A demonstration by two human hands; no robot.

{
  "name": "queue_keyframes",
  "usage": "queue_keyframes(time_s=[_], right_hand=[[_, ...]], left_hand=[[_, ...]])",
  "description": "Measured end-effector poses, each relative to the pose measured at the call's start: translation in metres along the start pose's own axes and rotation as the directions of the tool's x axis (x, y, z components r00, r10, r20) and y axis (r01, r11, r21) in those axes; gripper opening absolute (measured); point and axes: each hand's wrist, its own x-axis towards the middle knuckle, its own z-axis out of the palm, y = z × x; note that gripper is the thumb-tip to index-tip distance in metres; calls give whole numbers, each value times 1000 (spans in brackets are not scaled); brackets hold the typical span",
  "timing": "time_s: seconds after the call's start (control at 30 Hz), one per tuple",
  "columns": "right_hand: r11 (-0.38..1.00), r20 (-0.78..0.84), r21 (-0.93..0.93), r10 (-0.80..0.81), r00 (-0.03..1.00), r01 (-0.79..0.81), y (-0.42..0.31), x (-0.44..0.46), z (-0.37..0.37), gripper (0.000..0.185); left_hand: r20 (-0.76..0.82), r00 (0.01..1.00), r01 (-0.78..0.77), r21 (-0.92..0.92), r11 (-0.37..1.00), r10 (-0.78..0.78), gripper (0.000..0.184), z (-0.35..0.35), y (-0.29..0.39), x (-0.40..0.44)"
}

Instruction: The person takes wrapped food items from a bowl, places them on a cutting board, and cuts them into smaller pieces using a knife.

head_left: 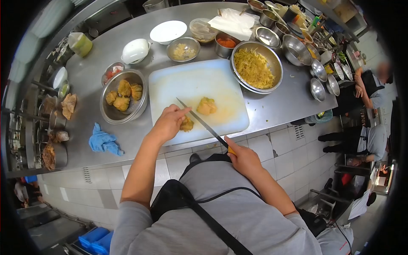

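Observation:
My right hand (246, 160) is closed round the yellow handle of a long knife (206, 125), its blade slanting up and left over the white cutting board (161, 85). My left hand (170, 122) is over the board's near left part, index finger stretched to the blade near its tip. Beside its fingers, left of the blade, lies a yellow-brown food piece (186, 124), partly hidden by the hand. A paler yellow piece (206, 106) sits on the board right of the blade. My left hand does not visibly grip anything.
Left of the board, a metal bowl (104, 114) holds several yellow-brown pieces; a blue cloth (103, 141) lies nearby. A bowl of yellow shreds (255, 68) stands right. Beyond the board are a bowl of pale bits (183, 49) and white bowls (168, 32). People stand at far right.

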Motion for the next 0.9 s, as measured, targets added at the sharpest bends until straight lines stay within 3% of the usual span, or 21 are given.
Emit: queue_keyframes(time_s=[0.03,0.17,0.27,0.33,0.37,0.43,0.53,0.67,0.9], right_hand=[[1000,9,-9,7,1000,-7,1,2,0,62],[1000,41,-25,14,999,-13,6,5,-2,62],[1000,33,-4,-9,999,9,14,4,-6,60],[1000,45,1,-1,999,1,15,4,-13,60],[1000,62,-2,6,998,-6,15,4,-18,59],[1000,43,24,-6,999,5,16,3,-24,59],[997,15,68,-30,999,29,14,0,-34,60],[986,27,129,-108,994,104,7,-7,-42,62],[991,150,109,-92,984,76,-8,-16,-61,67]], left_hand=[[93,993,-82,35,996,79,30,-1,-3,3],[239,971,-13,107,994,-13,28,-13,11,7],[201,980,-31,201,979,-11,23,-16,14,10],[56,997,31,222,975,-45,17,-13,9,12],[58,997,29,226,974,-43,17,-11,7,12],[-101,989,118,115,986,-107,15,-4,4,9],[-80,976,204,38,978,-200,16,-3,0,4],[-104,972,218,64,974,-211,17,-2,9,-3],[-317,948,32,52,998,-14,11,16,3,-10]])
